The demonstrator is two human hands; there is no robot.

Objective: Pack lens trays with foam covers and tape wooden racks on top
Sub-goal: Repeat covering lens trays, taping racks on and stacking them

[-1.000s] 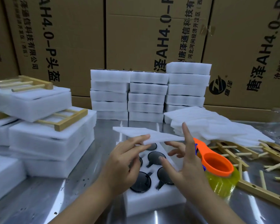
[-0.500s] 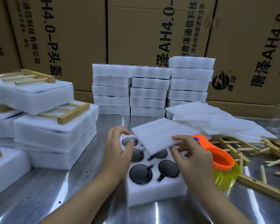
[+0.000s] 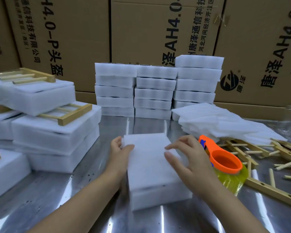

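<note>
Covering step: left hand clasps white foam lens tray, right hand, fingers spread, flattens thin white foam cover; next probably needs a pale wooden rack from the right.

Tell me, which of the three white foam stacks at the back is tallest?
The right stack, beside the loose foam sheets: its top rises clearly above the left stack and the middle stack.

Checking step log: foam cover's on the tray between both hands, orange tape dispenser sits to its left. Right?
No: the head view shows the orange tape dispenser to the right of the tray, by the right hand. The rest holds.
</note>
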